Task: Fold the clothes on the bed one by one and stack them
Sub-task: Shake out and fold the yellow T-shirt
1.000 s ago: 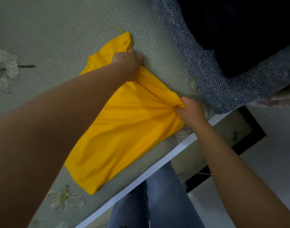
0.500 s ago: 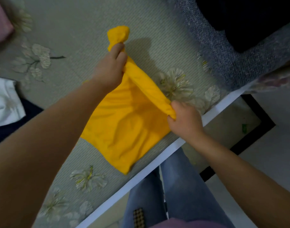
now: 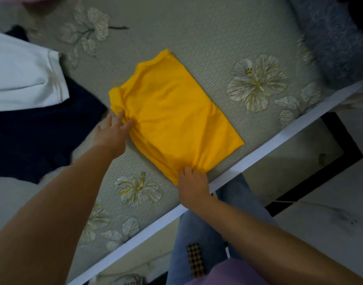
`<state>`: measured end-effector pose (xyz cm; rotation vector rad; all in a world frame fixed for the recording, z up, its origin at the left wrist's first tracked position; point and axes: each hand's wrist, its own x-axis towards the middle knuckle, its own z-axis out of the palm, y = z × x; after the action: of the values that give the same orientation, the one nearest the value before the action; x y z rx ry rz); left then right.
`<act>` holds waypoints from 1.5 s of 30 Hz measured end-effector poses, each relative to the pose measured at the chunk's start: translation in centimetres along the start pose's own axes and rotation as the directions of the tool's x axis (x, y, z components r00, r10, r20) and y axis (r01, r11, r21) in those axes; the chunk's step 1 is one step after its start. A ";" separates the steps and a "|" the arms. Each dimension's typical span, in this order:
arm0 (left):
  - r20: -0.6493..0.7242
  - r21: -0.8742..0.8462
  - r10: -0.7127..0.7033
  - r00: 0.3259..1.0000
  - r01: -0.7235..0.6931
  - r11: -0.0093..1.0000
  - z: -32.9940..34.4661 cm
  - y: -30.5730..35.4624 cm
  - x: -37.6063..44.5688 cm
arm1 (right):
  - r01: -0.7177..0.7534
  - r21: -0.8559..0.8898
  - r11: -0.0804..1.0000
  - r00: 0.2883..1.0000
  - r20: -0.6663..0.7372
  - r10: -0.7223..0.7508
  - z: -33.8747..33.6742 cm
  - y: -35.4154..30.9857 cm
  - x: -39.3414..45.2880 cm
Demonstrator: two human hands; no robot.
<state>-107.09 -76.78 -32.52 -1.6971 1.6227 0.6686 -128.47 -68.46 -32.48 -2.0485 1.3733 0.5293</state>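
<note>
While lying flat near the white front edge of the grey-green woven bed mat with pale flower prints (image 3: 197, 33), bright yellow folded cotton garment (image 3: 172, 112): rough rectangle, long axis running diagonally from upper left to lower right, cloth bunched along the left and near edges. Left hand (image 3: 112, 134): fingers spread and released, fingertips touching the bunched left edge of the yellow garment, nothing gripped. Right hand (image 3: 193, 184): at the garment's near corner, close to the mat edge, fingers curled onto the gathered cloth; pinched or merely pressed down, cannot tell. White cloth garment (image 3: 22, 77): on the mat to the left, resting on a dark navy garment (image 3: 36, 132), the navy piece just beside the yellow one. Grey textured fabric bolster (image 3: 337, 40): upper right corner, well apart from the yellow garment. Blue denim trouser legs (image 3: 199, 229): below the mat edge, standing against it.
</note>
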 end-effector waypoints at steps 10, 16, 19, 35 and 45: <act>-0.239 0.184 0.439 0.866 -0.404 0.896 1.6 -0.3 0.9 | -0.124 -0.053 0.991 0.990 -0.076 0.120 0.7 -1.5 2.3; 0.017 0.347 0.446 0.895 -0.424 0.836 1.9 0.9 3.3 | -0.223 -0.164 0.961 0.973 0.031 0.230 2.4 -2.7 3.3; -0.030 0.320 0.497 0.867 -0.463 0.827 1.7 0.3 3.5 | -0.219 -0.132 0.967 0.975 0.018 0.223 3.1 -1.9 3.4; -0.451 0.004 0.336 0.827 -0.375 0.927 0.0 3.3 5.7 | -0.014 -0.242 0.970 0.993 0.114 0.043 -10.4 10.5 9.1; -0.748 -0.177 0.133 0.650 -0.389 0.904 -8.4 6.8 4.4 | 0.025 -0.181 0.983 0.999 -0.038 -0.032 -21.2 15.3 8.0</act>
<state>-114.17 -85.96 -31.46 -2.1533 2.4736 0.4183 -139.73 -92.48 -25.97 -2.2313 1.3605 0.6227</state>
